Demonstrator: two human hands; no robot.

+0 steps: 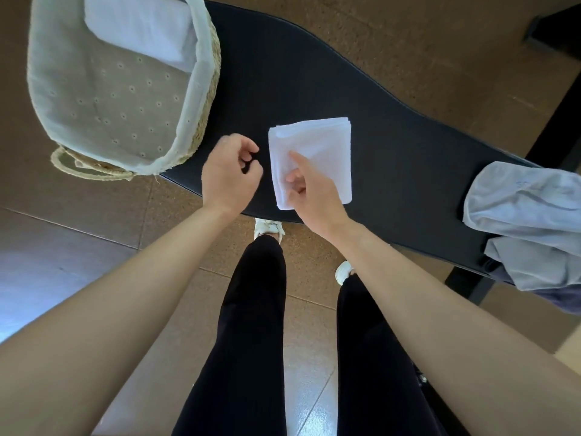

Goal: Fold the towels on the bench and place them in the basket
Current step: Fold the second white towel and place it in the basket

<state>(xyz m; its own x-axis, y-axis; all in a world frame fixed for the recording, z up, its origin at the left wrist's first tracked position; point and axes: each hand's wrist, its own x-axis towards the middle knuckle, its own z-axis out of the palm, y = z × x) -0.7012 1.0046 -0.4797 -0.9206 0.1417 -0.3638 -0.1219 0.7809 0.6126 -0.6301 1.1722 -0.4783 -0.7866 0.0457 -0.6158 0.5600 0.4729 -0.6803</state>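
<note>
A folded white towel [317, 146] lies flat on the black bench [408, 158]. My right hand [314, 190] rests on its near part, index finger stretched out and pressing on the cloth, the other fingers curled. Just left of the towel's edge my left hand [231, 174] hovers over the bench with its fingers curled, holding nothing. The woven basket [204, 121] with a white liner stands on the bench's left end. Another folded white towel [138, 26] lies inside it at the far side.
A heap of unfolded pale grey towels [528, 221] hangs over the bench's right end. My legs and white shoes stand close to the bench's near edge on a brown tiled floor [94, 215]. A dark furniture leg [553, 23] shows at top right.
</note>
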